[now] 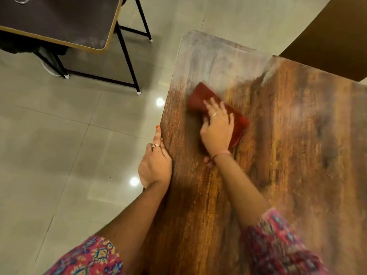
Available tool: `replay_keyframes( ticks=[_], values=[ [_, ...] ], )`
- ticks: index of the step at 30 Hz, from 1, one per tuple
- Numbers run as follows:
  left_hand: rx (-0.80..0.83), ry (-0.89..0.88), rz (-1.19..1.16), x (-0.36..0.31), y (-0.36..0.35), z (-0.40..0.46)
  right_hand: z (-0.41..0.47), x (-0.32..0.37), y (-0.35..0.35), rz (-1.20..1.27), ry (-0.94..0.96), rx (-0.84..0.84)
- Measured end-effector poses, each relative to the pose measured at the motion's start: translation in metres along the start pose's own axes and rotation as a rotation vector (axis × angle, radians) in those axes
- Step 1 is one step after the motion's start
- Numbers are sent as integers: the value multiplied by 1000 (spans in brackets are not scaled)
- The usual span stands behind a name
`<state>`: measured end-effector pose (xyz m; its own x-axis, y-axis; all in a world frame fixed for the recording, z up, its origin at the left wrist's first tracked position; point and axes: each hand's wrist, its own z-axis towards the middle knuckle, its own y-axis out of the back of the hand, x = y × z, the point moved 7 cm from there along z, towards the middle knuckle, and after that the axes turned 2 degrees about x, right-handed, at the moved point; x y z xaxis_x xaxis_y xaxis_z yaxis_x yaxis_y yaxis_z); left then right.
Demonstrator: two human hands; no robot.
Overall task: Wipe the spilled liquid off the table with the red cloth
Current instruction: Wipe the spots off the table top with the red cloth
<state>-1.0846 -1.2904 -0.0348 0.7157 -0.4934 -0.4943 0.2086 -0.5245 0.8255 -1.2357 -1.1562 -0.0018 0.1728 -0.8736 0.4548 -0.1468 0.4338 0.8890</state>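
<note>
A folded red cloth lies flat on the wooden table, toward its far left part. My right hand presses down on the cloth with fingers spread and straight. The cloth's near half is hidden under that hand. My left hand rests against the table's left edge, fingers lying along the rim. A pale sheen covers the far end of the table beyond the cloth; I cannot tell whether it is liquid or glare. The picture is blurred around the cloth.
A second dark table on black metal legs stands on the tiled floor at the far left. A brown panel rises beyond the wooden table's far right corner.
</note>
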Motion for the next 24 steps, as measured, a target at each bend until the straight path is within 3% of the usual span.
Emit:
replay_keyframes(
  ticks=[2,6,8,12,15,21,24],
  values=[
    [-9,15,6,0,1,1,-47,23,-14,-20,200,56],
    [-3,9,18,-3,1,1,-44,18,-11,27,292,84],
    [8,15,5,-1,0,2,-7,12,-4,36,246,81],
    [31,17,-11,-1,0,1,86,-12,18,68,-40,-23],
    [28,13,-12,0,0,1,98,-13,13,14,-140,-4],
    [9,25,14,0,-1,2,-45,34,-26,-41,224,97],
    [13,14,20,-1,-1,1,-57,37,-31,-29,298,116]
  ],
)
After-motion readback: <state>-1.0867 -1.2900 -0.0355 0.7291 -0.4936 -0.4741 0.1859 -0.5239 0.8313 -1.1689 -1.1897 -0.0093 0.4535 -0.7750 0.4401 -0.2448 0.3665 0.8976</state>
